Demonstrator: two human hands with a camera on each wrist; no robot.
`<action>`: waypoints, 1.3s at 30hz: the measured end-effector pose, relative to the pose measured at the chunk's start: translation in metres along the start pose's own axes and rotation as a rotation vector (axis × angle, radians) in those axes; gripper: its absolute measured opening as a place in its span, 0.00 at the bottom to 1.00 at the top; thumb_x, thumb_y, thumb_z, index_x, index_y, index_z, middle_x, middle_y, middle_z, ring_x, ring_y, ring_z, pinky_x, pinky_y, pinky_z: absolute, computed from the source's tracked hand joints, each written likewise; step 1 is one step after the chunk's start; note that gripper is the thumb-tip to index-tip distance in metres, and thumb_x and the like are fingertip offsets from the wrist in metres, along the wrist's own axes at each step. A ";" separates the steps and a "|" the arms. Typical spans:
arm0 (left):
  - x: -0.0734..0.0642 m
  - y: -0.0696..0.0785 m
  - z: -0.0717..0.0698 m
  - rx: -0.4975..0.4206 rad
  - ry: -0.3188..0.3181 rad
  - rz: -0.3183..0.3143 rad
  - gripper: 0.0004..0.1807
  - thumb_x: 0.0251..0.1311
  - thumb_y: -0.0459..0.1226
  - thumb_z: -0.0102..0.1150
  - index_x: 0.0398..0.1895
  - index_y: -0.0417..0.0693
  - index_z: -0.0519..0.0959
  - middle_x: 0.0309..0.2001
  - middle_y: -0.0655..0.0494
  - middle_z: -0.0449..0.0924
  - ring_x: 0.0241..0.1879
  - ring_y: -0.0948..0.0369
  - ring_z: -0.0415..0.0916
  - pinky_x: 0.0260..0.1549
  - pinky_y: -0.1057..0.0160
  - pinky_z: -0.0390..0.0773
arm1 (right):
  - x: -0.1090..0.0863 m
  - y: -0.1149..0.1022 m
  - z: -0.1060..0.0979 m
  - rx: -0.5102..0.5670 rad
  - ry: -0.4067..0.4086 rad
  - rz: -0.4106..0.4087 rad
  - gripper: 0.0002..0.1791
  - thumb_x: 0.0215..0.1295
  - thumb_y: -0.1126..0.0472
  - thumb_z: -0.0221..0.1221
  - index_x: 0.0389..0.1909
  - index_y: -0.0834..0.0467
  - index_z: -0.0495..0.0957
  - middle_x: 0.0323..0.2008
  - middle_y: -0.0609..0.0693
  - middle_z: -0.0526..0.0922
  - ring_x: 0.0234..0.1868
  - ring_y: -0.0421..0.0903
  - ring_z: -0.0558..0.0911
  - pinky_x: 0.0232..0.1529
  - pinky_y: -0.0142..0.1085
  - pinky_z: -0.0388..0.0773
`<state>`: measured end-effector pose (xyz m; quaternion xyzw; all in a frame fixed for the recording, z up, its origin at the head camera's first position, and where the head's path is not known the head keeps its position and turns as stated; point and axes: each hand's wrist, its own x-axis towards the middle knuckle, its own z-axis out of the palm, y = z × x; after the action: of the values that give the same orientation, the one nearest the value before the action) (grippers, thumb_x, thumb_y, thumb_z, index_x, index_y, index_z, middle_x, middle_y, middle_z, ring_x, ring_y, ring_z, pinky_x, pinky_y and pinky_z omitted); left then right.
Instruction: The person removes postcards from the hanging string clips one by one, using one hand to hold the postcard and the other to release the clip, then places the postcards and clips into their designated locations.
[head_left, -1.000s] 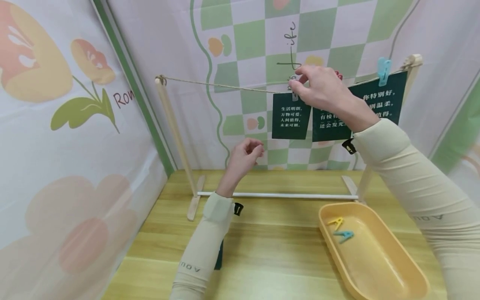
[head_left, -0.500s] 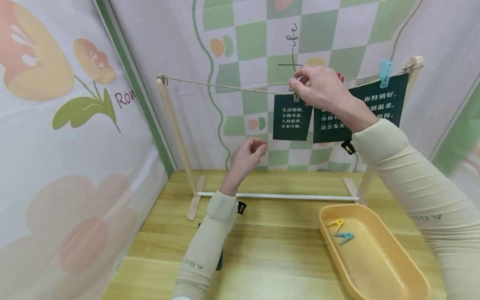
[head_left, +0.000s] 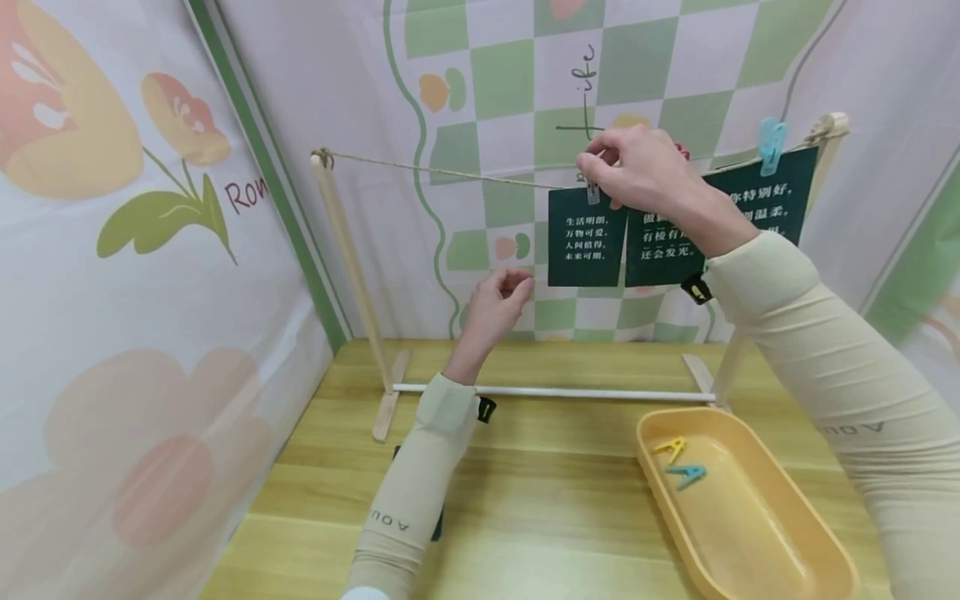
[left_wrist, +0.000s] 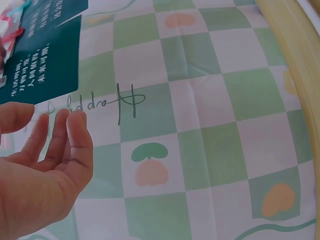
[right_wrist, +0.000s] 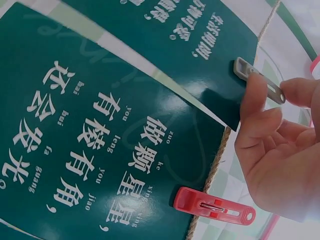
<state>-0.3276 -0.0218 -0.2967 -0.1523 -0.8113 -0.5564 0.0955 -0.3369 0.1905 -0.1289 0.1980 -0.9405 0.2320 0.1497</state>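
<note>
My right hand [head_left: 651, 173] pinches a grey clothespin [right_wrist: 243, 68] between thumb and fingers. The clothespin's jaws sit over the top edge of a small dark green card [head_left: 587, 273] with white writing, at the twine [head_left: 450, 173]. Beside it on the same twine hangs a second green card [right_wrist: 87, 145], held by a red clothespin [right_wrist: 215, 205]. Farther right, a light blue clothespin [head_left: 771, 147] holds a third green card [head_left: 795, 179], partly covered by my right arm. Below and left of the small card, my left hand [head_left: 491, 315] hovers with loosely bent fingers, holding nothing.
Wooden posts [head_left: 348, 267] with a white crossbar [head_left: 600, 393] stand on the wooden table [head_left: 540, 500]. A yellow tray [head_left: 806, 500] at front right holds a yellow clothespin [head_left: 672, 448] and a blue clothespin [head_left: 688, 475]. Another dark green piece [head_left: 437, 527] lies partly under my left forearm.
The small green card now hangs slightly lower and straighter. My left forearm has shifted a little to the right. My right hand keeps its pinch on the grey clothespin in nearly the same place.
</note>
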 end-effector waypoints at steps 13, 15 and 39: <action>0.003 0.007 0.008 -0.058 -0.041 0.043 0.16 0.68 0.45 0.58 0.54 0.48 0.79 0.43 0.52 0.83 0.38 0.60 0.79 0.33 0.68 0.81 | 0.001 0.002 0.000 0.008 0.035 0.020 0.30 0.74 0.43 0.43 0.63 0.59 0.74 0.50 0.60 0.84 0.21 0.45 0.83 0.47 0.49 0.75; 0.004 0.008 0.010 -0.058 -0.027 0.054 0.15 0.68 0.43 0.58 0.53 0.47 0.79 0.44 0.51 0.82 0.37 0.60 0.78 0.33 0.69 0.80 | 0.001 0.003 -0.001 0.015 0.034 0.018 0.29 0.74 0.43 0.44 0.63 0.59 0.74 0.50 0.61 0.84 0.21 0.46 0.83 0.51 0.51 0.74; 0.006 0.016 0.023 -0.012 -0.012 0.070 0.13 0.68 0.40 0.59 0.48 0.43 0.83 0.36 0.47 0.85 0.30 0.65 0.80 0.26 0.72 0.77 | -0.003 0.006 -0.005 0.014 0.037 -0.015 0.27 0.74 0.46 0.43 0.59 0.60 0.76 0.44 0.61 0.84 0.20 0.49 0.82 0.53 0.50 0.73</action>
<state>-0.3268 0.0058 -0.2888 -0.1845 -0.8025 -0.5568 0.1089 -0.3356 0.1986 -0.1280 0.2020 -0.9344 0.2412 0.1673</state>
